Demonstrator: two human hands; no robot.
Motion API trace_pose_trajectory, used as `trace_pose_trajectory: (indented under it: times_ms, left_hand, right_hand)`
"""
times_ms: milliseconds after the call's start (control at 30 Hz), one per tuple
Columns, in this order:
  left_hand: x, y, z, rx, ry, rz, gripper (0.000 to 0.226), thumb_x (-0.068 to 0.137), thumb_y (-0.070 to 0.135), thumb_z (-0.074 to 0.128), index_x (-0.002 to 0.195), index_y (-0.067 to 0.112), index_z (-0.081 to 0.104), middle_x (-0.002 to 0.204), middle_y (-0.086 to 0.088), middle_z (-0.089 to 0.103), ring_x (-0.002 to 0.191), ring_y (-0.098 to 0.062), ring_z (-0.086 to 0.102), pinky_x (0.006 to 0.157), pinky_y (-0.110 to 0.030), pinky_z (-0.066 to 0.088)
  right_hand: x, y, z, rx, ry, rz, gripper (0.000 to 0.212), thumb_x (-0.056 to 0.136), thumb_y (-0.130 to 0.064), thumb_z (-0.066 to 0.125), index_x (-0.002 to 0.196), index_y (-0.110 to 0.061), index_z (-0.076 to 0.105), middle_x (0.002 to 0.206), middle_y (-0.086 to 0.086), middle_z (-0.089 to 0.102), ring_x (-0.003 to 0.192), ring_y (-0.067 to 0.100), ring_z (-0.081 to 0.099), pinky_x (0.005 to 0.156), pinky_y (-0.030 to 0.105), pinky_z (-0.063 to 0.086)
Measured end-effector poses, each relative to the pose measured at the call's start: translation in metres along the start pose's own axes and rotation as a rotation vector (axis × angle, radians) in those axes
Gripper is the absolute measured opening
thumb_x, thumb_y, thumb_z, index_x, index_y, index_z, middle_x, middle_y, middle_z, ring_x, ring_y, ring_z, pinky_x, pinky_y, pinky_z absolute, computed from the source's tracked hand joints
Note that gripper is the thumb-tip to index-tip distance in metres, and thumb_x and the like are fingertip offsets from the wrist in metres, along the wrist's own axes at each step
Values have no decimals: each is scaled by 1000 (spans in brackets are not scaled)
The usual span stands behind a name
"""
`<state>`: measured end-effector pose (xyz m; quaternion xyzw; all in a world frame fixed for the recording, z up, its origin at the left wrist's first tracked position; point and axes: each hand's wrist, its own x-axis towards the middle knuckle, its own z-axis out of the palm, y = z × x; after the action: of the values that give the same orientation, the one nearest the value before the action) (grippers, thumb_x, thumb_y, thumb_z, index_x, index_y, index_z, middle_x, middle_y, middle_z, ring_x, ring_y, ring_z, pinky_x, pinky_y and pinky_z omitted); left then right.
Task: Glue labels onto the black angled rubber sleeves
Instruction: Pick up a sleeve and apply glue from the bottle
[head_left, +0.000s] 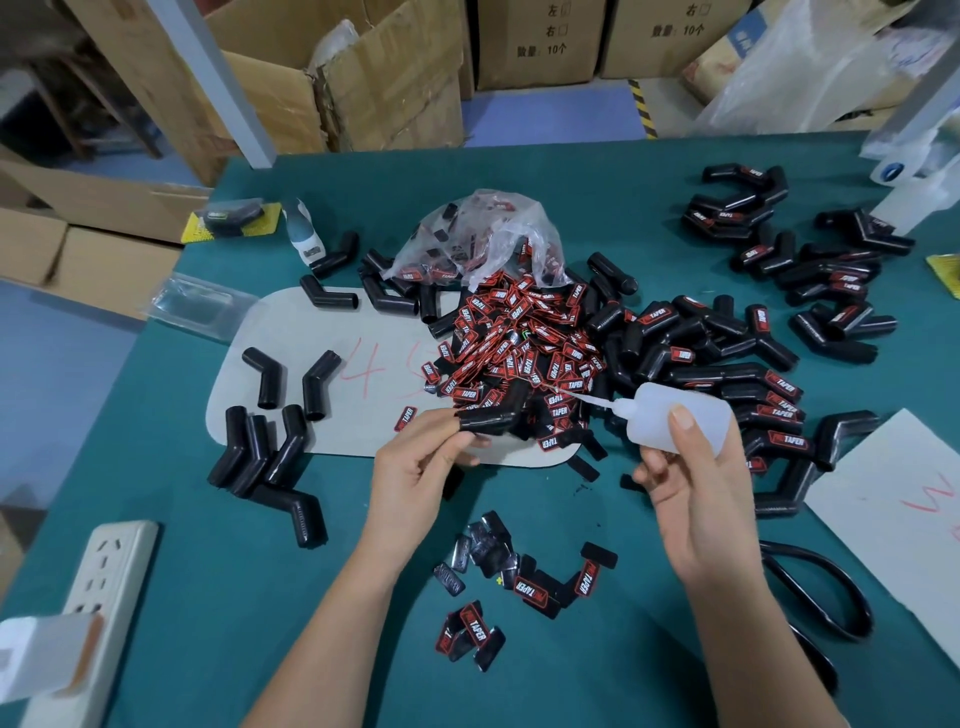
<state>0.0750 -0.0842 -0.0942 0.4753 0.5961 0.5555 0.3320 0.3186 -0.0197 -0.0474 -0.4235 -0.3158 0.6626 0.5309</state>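
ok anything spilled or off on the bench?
Labels have spilled out of the torn plastic bag in a heap over the sleeves. Loose ones are scattered near the table edge, some face down. No glue spill visible.

my table (156, 519) has a green top. a grey mat (291, 332) with red writing lies on it, and a big pile of red and black labels (519, 343) spills from a clear bag (483, 234). black bent sleeves (270, 457) lie all around. a white power strip (104, 582) sits near my left side, black scissors (821, 592) on my right, beside a white sheet (893, 488).
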Motion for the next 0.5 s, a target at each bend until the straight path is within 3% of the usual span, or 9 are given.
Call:
trace_pose_trajectory:
  times_ms: [133,233,333,500]
  left_hand:
    - [-3,-8,2,94,112,66,21,103,16,65,114,9,82,125,4,73,118,-26,69,101,-47,57]
    - [-3,-3,5,94,147,102,21,99,24,65,111,17,81,127,10,73,121,-19,69,108,-34,52]
    - [-3,-3,8,67,142,75,20,98,26,66,107,18,82,126,7,74,117,-22,70,106,-36,53]
    - [-3,-1,13,41,113,87,19,97,23,68,107,25,84,126,12,74,115,-15,70,103,-25,51]
  right_hand:
    - [-5,0,3,-145,-16,-85,14,95,-44,67,102,-32,66,87,1,65,49,11,38,49,24,45]
    - [-6,1,3,-206,1,-98,30,86,-54,73,103,-31,63,72,-4,58,45,10,31,46,23,38]
    - [-7,2,2,-229,7,-104,48,78,-70,79,104,-33,63,72,-7,57,45,8,33,45,21,36]
    - [-8,5,4,-241,34,-117,50,75,-74,79,103,-35,63,74,-9,60,47,4,39,44,19,36]
